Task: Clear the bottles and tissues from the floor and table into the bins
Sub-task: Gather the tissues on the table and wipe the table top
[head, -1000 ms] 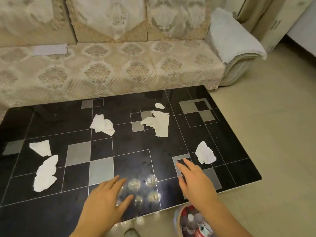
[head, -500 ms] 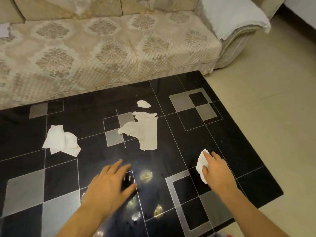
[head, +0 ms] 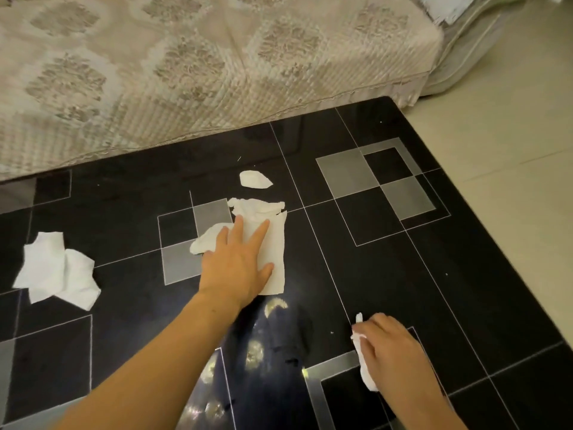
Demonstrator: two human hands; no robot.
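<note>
On the black bench (head: pixel 387 274), the left hand (head: pixel 235 262) lies flat, fingers straight, on a torn tissue (head: pixel 274 243); the right hand (head: pixel 393 352) has its grip clamped on a crumpled tissue (head: pixel 364 364).

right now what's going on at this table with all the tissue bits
A person is clearing tissues off a black glass table. The left hand lies flat with straight fingers on the large torn tissue at the middle. The right hand is curled round a crumpled tissue near the front edge. A small scrap and a crumpled tissue at the left lie untouched. No bin shows.
</note>
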